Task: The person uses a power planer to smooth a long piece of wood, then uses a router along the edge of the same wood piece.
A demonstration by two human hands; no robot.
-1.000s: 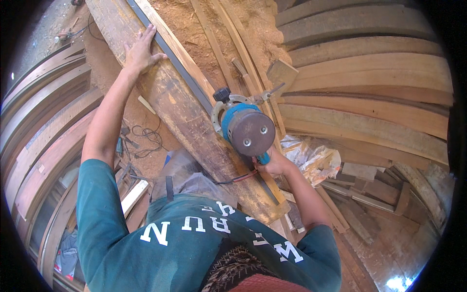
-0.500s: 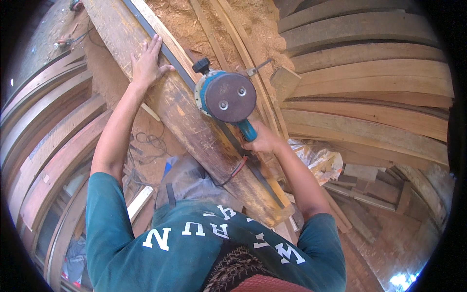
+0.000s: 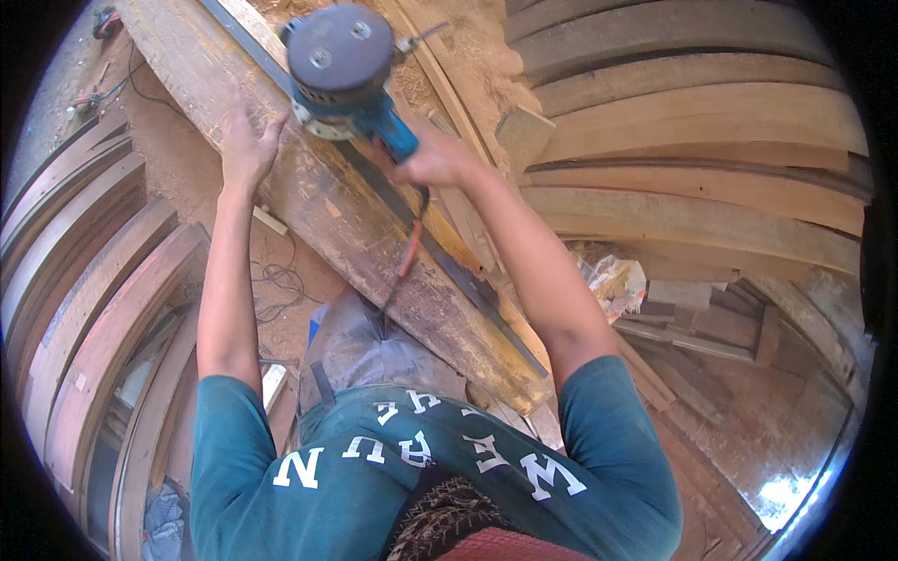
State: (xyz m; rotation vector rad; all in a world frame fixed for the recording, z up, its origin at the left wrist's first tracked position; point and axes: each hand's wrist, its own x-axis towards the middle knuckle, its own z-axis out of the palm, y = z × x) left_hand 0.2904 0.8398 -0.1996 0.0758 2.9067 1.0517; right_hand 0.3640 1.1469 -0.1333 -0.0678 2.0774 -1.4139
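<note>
My right hand (image 3: 416, 157) grips the blue side handle of a power router (image 3: 341, 65) with a dark round top, which sits high over a long worn wooden plank (image 3: 327, 243). A dark straight strip (image 3: 486, 309) runs along the plank's right part, beside a lighter wooden edge. My left hand (image 3: 251, 140) is at the plank's left part, fingers apart and blurred by motion; whether it rests on the wood or is just above it, I cannot tell. The router's cord (image 3: 409, 252), with a red section, trails down across the plank.
Long boards are stacked at right (image 3: 692, 122) and left (image 3: 89, 355). Sawdust (image 3: 505, 65) and loose strips lie beside the plank. A coiled cord (image 3: 281, 285) lies at left, a crumpled plastic sheet (image 3: 617, 285) at right, wood offcuts (image 3: 711, 332) at lower right.
The router and my right hand have moved up and to the left along the plank, the cord following. My left hand has shifted a little leftward, its fingertips lower in the view.
</note>
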